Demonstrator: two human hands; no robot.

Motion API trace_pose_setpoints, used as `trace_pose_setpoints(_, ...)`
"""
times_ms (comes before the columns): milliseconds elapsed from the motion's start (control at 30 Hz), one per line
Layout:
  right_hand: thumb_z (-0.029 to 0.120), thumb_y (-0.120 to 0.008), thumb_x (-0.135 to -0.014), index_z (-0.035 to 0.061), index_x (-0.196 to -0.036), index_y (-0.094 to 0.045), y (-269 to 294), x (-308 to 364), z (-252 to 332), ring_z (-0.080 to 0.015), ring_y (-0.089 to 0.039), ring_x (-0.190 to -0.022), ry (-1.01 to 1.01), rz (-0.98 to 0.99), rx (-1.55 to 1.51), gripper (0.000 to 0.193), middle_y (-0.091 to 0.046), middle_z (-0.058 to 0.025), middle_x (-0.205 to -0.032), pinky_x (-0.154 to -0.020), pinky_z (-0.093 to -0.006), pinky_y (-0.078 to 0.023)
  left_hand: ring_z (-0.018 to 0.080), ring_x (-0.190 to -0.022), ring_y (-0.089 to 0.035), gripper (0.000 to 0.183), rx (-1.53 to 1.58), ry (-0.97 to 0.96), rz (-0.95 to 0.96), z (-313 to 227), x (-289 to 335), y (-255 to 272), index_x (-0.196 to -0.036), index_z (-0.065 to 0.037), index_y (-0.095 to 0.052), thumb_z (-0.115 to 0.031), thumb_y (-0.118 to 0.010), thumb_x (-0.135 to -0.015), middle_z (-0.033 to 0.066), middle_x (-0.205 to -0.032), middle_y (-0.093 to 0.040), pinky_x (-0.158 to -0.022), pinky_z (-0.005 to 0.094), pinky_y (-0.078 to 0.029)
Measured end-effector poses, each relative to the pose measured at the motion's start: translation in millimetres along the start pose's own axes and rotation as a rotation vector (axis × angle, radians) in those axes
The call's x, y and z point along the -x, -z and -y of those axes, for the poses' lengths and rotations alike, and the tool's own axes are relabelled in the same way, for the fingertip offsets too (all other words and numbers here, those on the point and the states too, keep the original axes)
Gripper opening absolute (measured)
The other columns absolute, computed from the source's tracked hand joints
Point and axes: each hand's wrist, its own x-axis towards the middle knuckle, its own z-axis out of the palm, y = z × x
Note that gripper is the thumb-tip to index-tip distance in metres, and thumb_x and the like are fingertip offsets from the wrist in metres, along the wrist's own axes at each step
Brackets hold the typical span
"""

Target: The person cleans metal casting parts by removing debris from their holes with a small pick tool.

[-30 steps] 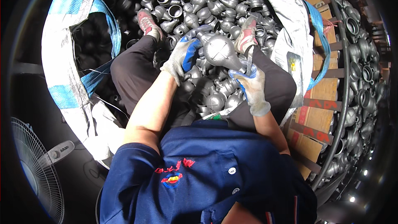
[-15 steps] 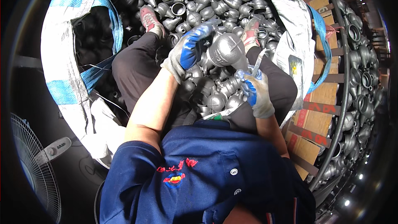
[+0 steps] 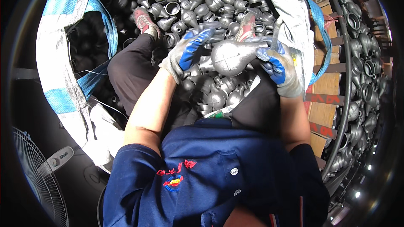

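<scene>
A grey, bulb-shaped metallic part (image 3: 230, 59) with a narrowing neck lies sideways in front of me, a cross-shaped line on its round end. My right hand (image 3: 281, 70), in a grey glove with blue coating, is closed round its neck at the right. From the top of that hand sticks up a thin, blurred grey blade-like strip (image 3: 276, 32). My left hand (image 3: 187, 51), gloved alike, is just left of the bulb with fingers stretched out and somewhat blurred; nothing shows in it. Between my legs lie several similar grey parts (image 3: 216, 98).
A large white woven sack (image 3: 59, 69) with blue straps (image 3: 110, 33) surrounds my legs, heaped with like parts (image 3: 189, 16). On the right stand wooden slats (image 3: 326, 80), a curved dark rail (image 3: 348, 80) and more parts (image 3: 370, 96). A fan (image 3: 40, 180) stands at lower left.
The part has turned from tilted to lying sideways, its neck now pointing right. My right hand has moved up and right with it; the left has shifted slightly.
</scene>
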Motion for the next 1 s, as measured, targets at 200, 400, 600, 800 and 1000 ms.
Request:
trace_pose_setpoints(200,0.015,-0.064,-0.086,0.0002,-0.108,-0.062,-13,-20,-4,-0.0014,-0.039,-0.046,-0.039,0.129,0.031,0.026,-0.05,0.0045,-0.063,-0.042,-0.0182,-0.028,0.0219,-0.123,-0.053,0.05,0.685,0.163,0.346,19,20,-29,-0.139,-0.002,-0.042,-0.029,-0.051,-0.099,0.015,-0.135,-0.053,-0.102,0.0366,-0.047)
trace_pose_setpoints(400,0.014,-0.062,-0.091,0.0056,-0.123,-0.059,-22,-17,-15,-0.0008,-0.045,-0.055,0.036,-0.015,0.097,0.033,-0.057,0.0039,-0.078,-0.047,-0.0173,-0.034,0.024,-0.113,-0.06,0.051,0.157,-0.085,0.126,18,26,-36,-0.14,-0.003,-0.042,-0.036,-0.047,-0.101,0.0158,-0.131,-0.055,-0.1,0.0375,-0.049)
trace_pose_setpoints(600,0.008,-0.05,-0.096,0.0056,-0.143,-0.042,-27,24,-22,-0.003,-0.048,-0.08,0.205,-0.013,0.264,0.048,-0.061,-0.0048,-0.119,-0.069,-0.0184,-0.042,0.0237,-0.109,-0.062,0.05,0.764,0.074,0.09,22,21,-21,-0.137,-0.003,-0.044,-0.037,-0.046,-0.101,0.0153,-0.126,-0.058,-0.096,0.0385,-0.052)
trace_pose_setpoints(800,0.002,-0.055,-0.086,0.0029,-0.125,-0.06,-26,35,-26,-0.0299,-0.06,-0.112,0.492,0.023,0.776,0.039,-0.06,-0.017,-0.124,-0.096,-0.0364,-0.046,0.0216,-0.113,-0.06,0.043,0.052,-0.098,-0.15,24,17,-21,-0.135,-0.003,-0.046,-0.028,-0.05,-0.1,0.0129,-0.128,-0.057,-0.097,0.0322,-0.051)
trace_pose_setpoints(1000,-0.003,-0.059,-0.083,-0.0009,-0.122,-0.062,-34,36,-27,-0.0234,-0.062,-0.106,0.487,-0.034,0.881,0.039,-0.062,-0.0166,-0.117,-0.09,-0.0312,-0.049,0.0216,-0.106,-0.064,0.043,0.672,0.018,-0.076,7,25,-33,-0.132,-0.002,-0.049,-0.031,-0.05,-0.1,0.0138,-0.122,-0.061,-0.091,0.0351,-0.055)
